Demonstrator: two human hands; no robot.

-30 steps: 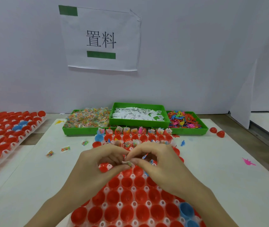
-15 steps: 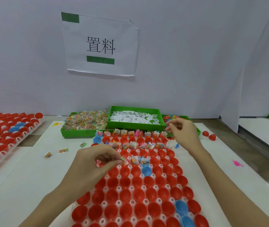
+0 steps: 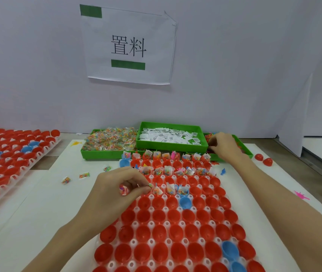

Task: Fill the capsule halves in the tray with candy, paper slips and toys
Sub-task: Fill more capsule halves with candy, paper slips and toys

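The person's left hand (image 3: 119,188) hovers over the left edge of the white tray (image 3: 152,242), its fingers curled and pinching a small item (image 3: 150,185) too small to identify, just beside the third row of capsule halves (image 3: 162,211); the right hand (image 3: 224,147) reaches well apart from it into the green bin of toys (image 3: 243,148) at the far right, fingers curled down among the pieces, though whether they grip one cannot be told; the tray's far rows hold candy and paper slips, the near rows are red and blue cups; behind it sit a candy bin (image 3: 89,154) and a paper slip bin (image 3: 172,147); a second tray (image 3: 44,152) lies left.
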